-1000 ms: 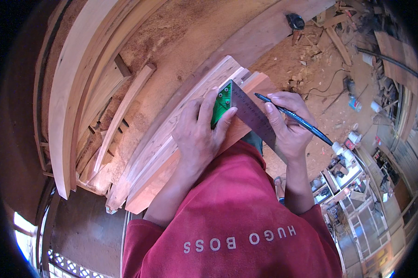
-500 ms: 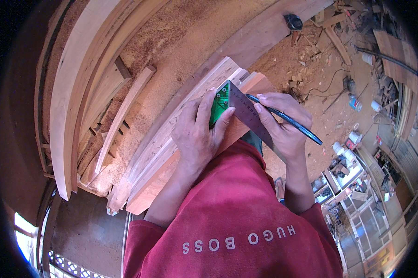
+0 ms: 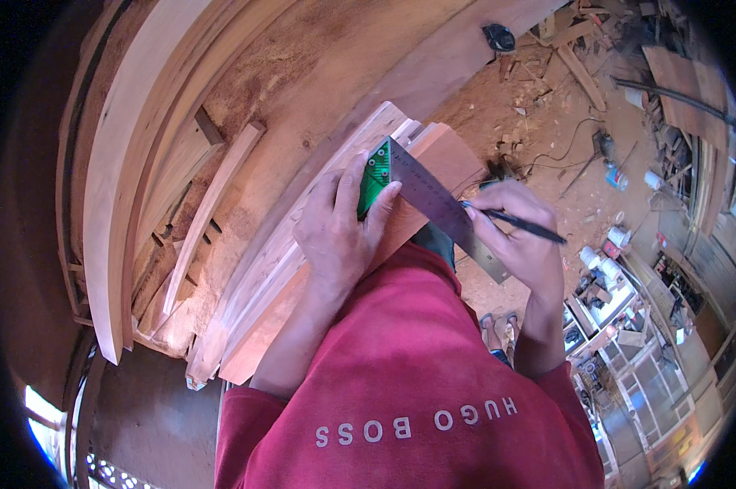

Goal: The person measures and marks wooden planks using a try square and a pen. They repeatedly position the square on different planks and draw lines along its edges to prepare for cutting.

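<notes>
Fingers (image 3: 350, 184) of the left hand (image 3: 330, 232) pinch the green-handled square (image 3: 433, 191) across the timber (image 3: 449, 153), toward two o'clock; the right hand (image 3: 521, 236) is closed on a dark pen (image 3: 531, 225). Good marking probably needs the handle (image 3: 374, 186) pressed firmly to the timber. White tubs (image 3: 619, 237) sit at three o'clock; their contents I cannot tell.

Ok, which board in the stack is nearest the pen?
The reddish board, on the side toward the shirt; the paler boards lie farther from the pen.

Head-worn fisheye looks steeply down, close above hands (image 3: 333, 232).
</notes>
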A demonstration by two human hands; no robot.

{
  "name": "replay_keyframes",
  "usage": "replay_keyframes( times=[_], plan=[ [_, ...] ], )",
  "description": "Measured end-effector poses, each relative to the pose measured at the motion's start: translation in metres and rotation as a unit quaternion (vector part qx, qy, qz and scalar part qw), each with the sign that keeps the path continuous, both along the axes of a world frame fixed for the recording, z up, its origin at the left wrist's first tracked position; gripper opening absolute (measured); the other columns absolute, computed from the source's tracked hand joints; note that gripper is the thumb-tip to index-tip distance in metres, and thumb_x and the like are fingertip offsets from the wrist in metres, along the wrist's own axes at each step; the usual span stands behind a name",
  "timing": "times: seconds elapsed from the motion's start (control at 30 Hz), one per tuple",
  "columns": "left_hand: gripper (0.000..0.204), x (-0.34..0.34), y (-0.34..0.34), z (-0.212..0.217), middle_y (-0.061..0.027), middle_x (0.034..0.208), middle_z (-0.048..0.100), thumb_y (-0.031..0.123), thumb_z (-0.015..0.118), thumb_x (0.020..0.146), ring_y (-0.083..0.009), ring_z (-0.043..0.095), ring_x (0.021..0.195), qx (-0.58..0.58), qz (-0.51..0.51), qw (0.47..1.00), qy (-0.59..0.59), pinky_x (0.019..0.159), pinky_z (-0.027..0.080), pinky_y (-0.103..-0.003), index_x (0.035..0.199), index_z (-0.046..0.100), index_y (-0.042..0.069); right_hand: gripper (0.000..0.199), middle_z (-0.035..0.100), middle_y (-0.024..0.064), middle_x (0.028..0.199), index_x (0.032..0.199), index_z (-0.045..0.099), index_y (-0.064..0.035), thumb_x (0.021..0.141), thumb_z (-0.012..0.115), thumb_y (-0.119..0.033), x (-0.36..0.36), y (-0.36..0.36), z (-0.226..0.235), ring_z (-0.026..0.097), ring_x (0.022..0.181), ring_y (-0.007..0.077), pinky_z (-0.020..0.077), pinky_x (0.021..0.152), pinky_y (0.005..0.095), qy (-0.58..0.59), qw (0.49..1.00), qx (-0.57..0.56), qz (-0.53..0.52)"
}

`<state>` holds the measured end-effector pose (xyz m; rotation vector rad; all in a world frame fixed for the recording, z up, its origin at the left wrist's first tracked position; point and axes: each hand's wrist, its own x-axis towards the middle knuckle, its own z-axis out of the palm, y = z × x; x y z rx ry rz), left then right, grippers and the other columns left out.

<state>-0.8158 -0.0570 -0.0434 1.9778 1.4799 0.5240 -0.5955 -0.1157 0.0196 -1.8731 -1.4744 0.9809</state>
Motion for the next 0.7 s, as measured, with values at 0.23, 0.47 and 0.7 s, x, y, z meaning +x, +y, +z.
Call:
replay_keyframes(
  times=[0.23,0.47,0.7],
  plan=[
    [0.05,-0.002,-0.003,-0.004,-0.013,0.102,0.068,0.037,0.078,0.085,-0.0306,0.069,0.086,0.036,-0.008,0.999,-0.011,0.071,0.055,-0.039,0.126,0.065,0.01,0.018,0.063,0.0133,0.074,0.086,0.066,0.0026,0.086,0.074,-0.014,-0.015,0.077,-0.004,0.064,0.067,0.0244,0.0477,0.06,0.0337,-0.038,0.991,-0.046,0.121],
    [0.046,-0.005,-0.006,-0.01,-0.0089,0.098,0.069,0.039,0.076,0.088,-0.0215,0.068,0.088,-0.037,0.072,0.992,-0.101,0.074,0.054,-0.034,0.122,0.065,0.009,0.012,0.071,0.004,0.086,0.09,0.07,0.0001,0.086,0.077,-0.009,-0.045,0.103,0.011,0.063,0.071,0.0109,0.0487,0.062,0.0251,0.23,0.964,0.132,-0.029],
    [0.033,-0.1,0.008,0.008,-0.0108,0.105,0.069,0.028,0.063,0.1,-0.0198,0.07,0.09,-0.115,0.382,0.755,-0.521,0.073,0.059,-0.033,0.122,0.06,0.003,0.015,0.067,0.0137,0.101,0.106,0.063,0.0054,0.093,0.066,-0.002,-0.04,0.083,0.069,0.073,0.091,0.0243,0.0608,0.078,0.0325,0.287,0.913,0.289,0.022]
  ],
)
